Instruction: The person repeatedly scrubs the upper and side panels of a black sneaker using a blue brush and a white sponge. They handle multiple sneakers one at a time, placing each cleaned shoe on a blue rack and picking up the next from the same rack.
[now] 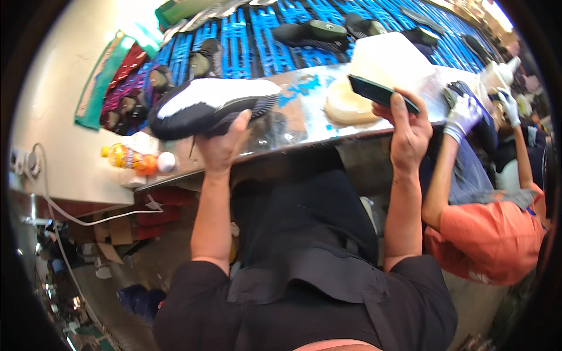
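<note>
My left hand (224, 142) grips a black shoe upper (184, 118) with a broad white underside, held tilted over the near part of the bench. Its underside faces up and its toe points left. In my right hand (401, 127) is a flat, dark green-black piece (377, 92), pinched between thumb and fingers; its exact kind is unclear. Behind that piece stands a white angular block or container (388, 55). Just left of the same hand, a round cream-coloured dish or lid (347, 103) rests on the bench.
Shoes (307, 35) lie on a conveyor of blue slats (237, 44) beyond the bench (281, 140). An orange drink bottle (127, 158) lies at left, near a white cable (114, 219). On the right, a co-worker in an orange top (487, 241) handles a shoe with gloved hands (463, 114).
</note>
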Demonstrator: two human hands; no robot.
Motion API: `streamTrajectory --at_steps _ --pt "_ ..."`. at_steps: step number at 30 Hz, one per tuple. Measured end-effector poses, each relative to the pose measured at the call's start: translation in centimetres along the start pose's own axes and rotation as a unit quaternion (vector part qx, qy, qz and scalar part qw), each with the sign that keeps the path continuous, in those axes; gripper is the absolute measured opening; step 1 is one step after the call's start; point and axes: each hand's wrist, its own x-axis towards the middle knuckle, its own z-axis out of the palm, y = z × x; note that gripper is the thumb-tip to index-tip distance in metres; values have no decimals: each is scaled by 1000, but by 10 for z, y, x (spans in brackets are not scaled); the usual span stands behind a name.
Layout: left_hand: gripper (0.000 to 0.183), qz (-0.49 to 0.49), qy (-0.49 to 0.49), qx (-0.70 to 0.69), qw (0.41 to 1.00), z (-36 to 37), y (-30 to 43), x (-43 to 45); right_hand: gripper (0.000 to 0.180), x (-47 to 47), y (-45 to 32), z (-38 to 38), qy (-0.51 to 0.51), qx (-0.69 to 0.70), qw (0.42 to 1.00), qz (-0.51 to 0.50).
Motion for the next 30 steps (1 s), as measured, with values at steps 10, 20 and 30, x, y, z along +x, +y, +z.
streamTrajectory --at_steps 10,20,30 --pt "60 57 101 -24 993 -39 -11 -55 29 17 20 25 -128 -427 889 -108" --pt "74 20 -65 97 993 -34 -10 -58 27 28 17 33 -136 -358 924 -7" --pt "63 249 -124 179 944 -18 -30 -67 23 61 -4 11 -359 -282 888 62"
